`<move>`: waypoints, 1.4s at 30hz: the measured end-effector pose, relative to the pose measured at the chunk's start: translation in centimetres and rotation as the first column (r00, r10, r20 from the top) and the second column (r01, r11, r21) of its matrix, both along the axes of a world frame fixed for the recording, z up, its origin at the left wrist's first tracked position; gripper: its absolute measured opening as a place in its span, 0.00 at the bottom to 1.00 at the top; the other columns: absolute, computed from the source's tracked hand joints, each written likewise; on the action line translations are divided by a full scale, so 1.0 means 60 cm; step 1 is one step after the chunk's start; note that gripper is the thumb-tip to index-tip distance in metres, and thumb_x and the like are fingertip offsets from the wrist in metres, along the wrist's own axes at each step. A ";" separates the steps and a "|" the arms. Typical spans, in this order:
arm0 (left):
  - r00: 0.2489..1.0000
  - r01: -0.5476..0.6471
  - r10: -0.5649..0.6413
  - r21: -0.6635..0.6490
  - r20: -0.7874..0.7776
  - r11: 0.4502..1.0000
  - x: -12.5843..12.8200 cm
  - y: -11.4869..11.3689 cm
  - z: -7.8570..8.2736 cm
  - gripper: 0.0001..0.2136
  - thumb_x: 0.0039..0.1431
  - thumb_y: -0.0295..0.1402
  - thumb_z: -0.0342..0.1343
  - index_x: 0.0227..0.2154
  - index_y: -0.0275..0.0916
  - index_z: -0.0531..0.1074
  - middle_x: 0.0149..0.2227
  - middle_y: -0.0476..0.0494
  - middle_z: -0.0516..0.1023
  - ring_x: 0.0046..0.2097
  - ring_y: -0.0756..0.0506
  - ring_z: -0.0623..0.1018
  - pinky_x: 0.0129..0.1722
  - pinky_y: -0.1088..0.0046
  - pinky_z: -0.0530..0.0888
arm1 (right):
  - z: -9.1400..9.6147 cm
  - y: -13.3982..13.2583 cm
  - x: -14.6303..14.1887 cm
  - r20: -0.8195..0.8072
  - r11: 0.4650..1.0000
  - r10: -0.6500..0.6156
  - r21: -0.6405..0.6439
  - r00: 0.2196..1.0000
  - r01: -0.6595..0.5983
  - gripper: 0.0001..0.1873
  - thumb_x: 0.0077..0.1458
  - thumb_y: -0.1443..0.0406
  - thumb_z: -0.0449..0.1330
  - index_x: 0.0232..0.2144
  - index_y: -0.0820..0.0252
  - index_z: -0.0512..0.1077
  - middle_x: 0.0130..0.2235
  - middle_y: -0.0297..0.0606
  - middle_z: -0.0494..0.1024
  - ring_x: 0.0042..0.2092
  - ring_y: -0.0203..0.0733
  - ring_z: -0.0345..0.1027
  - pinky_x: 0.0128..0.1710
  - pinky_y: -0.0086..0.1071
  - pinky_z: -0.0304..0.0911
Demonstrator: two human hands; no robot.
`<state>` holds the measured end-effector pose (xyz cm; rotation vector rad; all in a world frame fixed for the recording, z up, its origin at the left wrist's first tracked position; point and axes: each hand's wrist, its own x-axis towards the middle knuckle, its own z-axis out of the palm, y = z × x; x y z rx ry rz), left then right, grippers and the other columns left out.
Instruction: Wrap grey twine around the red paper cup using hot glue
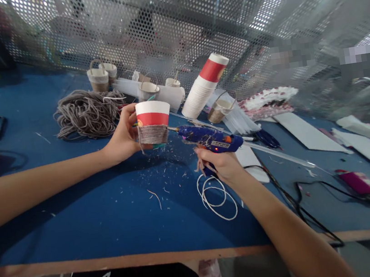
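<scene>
My left hand [123, 135] is closed around the far left side of a red and white paper cup [153, 115], held above the table. Grey-brown cord [153, 134] is wound around the cup's lower half, and a short end hangs at its left. In my right hand [217, 161] is a blue hot glue gun [210, 137], gripped by its handle, with a small red light lit. Its nozzle tip points left and is at the cord-wrapped right side of the cup; whether it touches cannot be made out. A clear glue stick [283, 154] appears behind the gun.
A heap of grey cord [87, 113] lies behind my left hand. Several cord-wrapped cups [98, 79] and a leaning stack of paper cups [199, 93] stand near the perforated metal screen [170, 30]. White string [219, 202], black cables [294, 205] and white boards [311, 134] lie right.
</scene>
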<state>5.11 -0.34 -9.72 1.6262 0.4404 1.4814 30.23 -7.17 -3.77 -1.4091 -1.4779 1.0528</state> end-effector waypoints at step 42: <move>0.840 0.516 -0.539 -0.412 0.070 0.751 -0.017 -0.013 0.022 0.46 0.32 0.22 0.55 0.63 0.43 0.62 0.62 0.36 0.74 0.54 0.34 0.80 0.48 0.61 0.78 | 0.000 -0.035 -0.032 0.592 0.590 0.394 0.424 0.703 -0.687 0.25 0.50 0.74 0.55 0.48 0.51 0.54 0.64 0.50 0.70 0.73 0.51 0.47 0.71 0.66 0.32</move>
